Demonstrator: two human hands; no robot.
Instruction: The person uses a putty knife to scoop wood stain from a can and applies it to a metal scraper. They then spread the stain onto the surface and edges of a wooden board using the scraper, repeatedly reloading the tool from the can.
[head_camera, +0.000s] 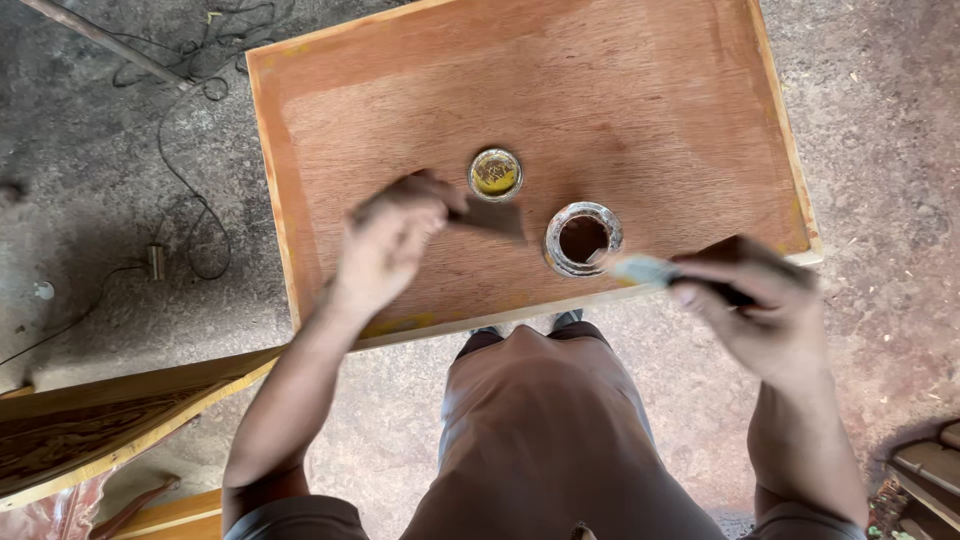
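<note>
Right hand (765, 300) grips brush (650, 270), long axis level, tip toward jar (583, 238); left hand (385, 245) pinches blurred, perhaps sandpaper, piece (490, 217).

Sunlit grey concrete floor (100, 150) strewn with black cable (195, 190), a carved wooden panel (90, 430) lying at left.

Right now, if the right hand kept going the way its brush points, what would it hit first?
The right hand holds a brush aimed left and slightly up. First in line looks to be the open jar on the wooden panel, probably its rim, though height is unclear.
</note>
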